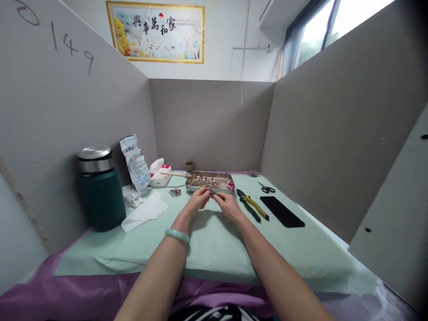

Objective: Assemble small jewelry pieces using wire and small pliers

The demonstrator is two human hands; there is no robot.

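Note:
My left hand [198,199] and my right hand [226,203] meet just in front of a shallow metal tray [220,190] on the pale green table cover. Both hands are closed in a pinch on something small between them; it is too small to name. The tray holds several small beads, some of them red, and a thin wooden stick [177,174] lies across its far rim. A pale green bangle [177,235] sits on my left wrist.
A dark green flask [100,191] with a steel lid stands at the left, with a foil packet [135,162], white tissues [145,209] and a small pile of beads [174,192]. Right of the tray lie pliers [252,205], a black phone [281,211] and small scissors [266,189]. Grey partitions wall three sides.

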